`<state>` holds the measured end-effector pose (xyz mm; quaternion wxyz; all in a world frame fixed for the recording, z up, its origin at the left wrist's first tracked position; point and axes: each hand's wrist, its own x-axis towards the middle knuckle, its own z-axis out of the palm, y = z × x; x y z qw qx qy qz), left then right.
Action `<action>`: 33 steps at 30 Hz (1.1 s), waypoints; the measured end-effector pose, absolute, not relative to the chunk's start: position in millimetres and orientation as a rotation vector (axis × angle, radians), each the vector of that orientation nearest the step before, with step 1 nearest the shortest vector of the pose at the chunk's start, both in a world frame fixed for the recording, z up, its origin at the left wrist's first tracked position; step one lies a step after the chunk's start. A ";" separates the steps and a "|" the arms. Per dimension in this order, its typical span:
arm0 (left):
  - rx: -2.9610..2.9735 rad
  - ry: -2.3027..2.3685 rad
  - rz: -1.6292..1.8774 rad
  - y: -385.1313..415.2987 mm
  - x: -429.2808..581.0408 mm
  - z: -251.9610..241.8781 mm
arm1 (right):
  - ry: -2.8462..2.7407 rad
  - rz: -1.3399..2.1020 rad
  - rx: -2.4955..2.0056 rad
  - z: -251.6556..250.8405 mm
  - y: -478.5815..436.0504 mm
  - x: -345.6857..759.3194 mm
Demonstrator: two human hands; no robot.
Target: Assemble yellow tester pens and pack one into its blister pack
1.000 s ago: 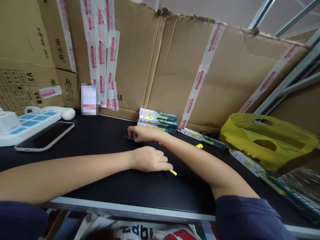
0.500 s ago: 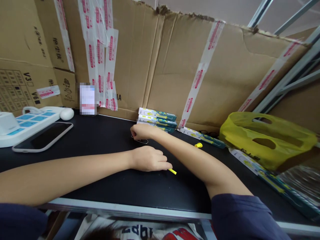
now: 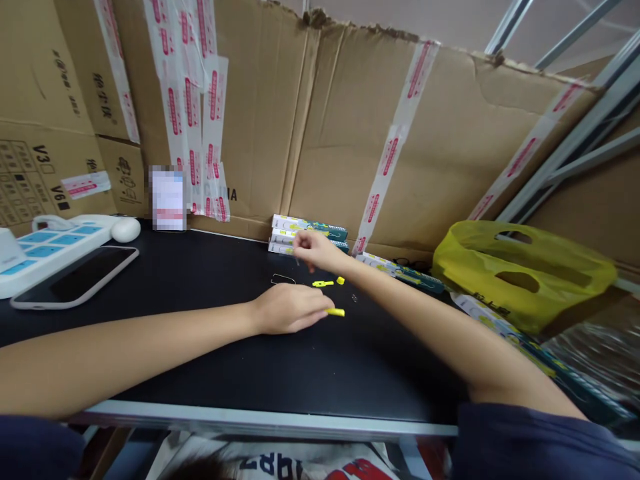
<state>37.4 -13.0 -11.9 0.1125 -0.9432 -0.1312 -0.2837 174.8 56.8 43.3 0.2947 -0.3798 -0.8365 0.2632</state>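
My left hand point(image 3: 290, 308) rests on the black table, closed round a thin yellow plastic stick point(image 3: 337, 312) whose end sticks out past the fingertips. My right hand point(image 3: 320, 252) is lifted in front of the stacked boxes, its thumb and finger pinched together. A small thin thing seems to hang below that pinch, too blurred to name. Just beyond my left hand lies a bent metal wire loop point(image 3: 283, 278). Between the hands are a small yellow plastic part point(image 3: 323, 284) and a yellow cap point(image 3: 341, 281). Tiny metal bits point(image 3: 355, 298) lie to their right.
Stacked slim boxes point(image 3: 280, 233) stand against the cardboard wall point(image 3: 350, 133). Another slim box point(image 3: 425, 280) and a yellow plastic bag point(image 3: 520, 273) are on the right. On the left lie a phone point(image 3: 75, 277) and a power strip point(image 3: 65, 237); a lit screen point(image 3: 169, 198) leans behind.
My right hand has risen from beside the wire loop and moved right, uncovering the small yellow parts. My left hand, still holding the yellow stick, has shifted slightly away from me.
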 end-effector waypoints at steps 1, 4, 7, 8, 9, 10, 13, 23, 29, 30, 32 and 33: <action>-2.809 -0.488 -0.905 -12.5 37.1 -11.7 | -2.087 0.833 -1.000 38.8 49.2 186.7; -2.897 -0.664 -1.015 -12.0 36.8 -11.2 | -1.768 1.085 -0.974 19.7 21.2 216.7; -2.924 -0.688 -0.981 -13.6 37.3 -11.3 | -1.562 1.223 -0.916 0.6 -1.5 229.9; -2.921 -0.689 -0.968 -14.3 37.5 -11.4 | -1.537 1.254 -0.895 -4.1 -5.9 230.5; -2.917 -0.692 -0.961 -15.0 37.6 -11.4 | -1.520 1.276 -0.875 -7.4 -8.7 230.0; -2.915 -0.694 -0.957 -15.5 37.6 -11.3 | -1.508 1.291 -0.855 -9.6 -10.2 228.8; -2.929 -0.703 -0.964 -15.5 37.9 -10.9 | -1.472 1.341 -0.805 -10.6 -10.6 225.8; -3.015 -0.747 -1.012 -12.3 38.5 -10.6 | -1.647 1.413 -0.757 -9.0 -12.2 231.2; -3.058 -0.707 -0.977 -14.7 37.8 -7.8 | -1.851 1.335 -0.767 -9.0 -10.6 233.4; -3.061 -0.701 -0.977 -15.0 37.7 -7.6 | -1.867 1.295 -0.755 -8.8 -10.6 233.9; -3.067 -0.689 -0.989 -15.5 37.6 -7.3 | -1.905 1.227 -0.732 -8.9 -10.3 235.0; -3.066 -0.688 -0.996 -15.6 37.5 -7.3 | -1.919 1.206 -0.726 -9.2 -10.0 235.6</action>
